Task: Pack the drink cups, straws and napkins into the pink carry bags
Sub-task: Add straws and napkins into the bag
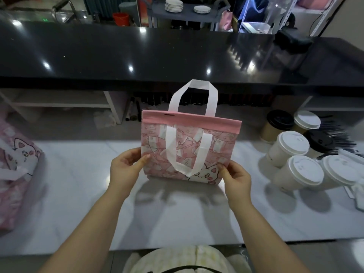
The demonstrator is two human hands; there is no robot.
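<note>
Near, a white marble-look counter (78, 194); beyond and higher, a glossy black bar top (98, 54) dotted with light glints, white shelving (59, 104) beneath at left. Far, a red bucket (120, 18), a grey cart (188, 15) bearing stacked white plates (173, 5), metal racking (253, 26) to the right.

Left of the pink bag (222, 146), another bag (15, 170) is cut off at the edge of view. Right of it, beyond the cups (293, 143), dark thin things (334, 134) are too blurred to name.

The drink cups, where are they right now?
In the head view the drink cups stand clustered on the white counter at the right, just right of the pink bag held by the left hand and right hand.
</note>
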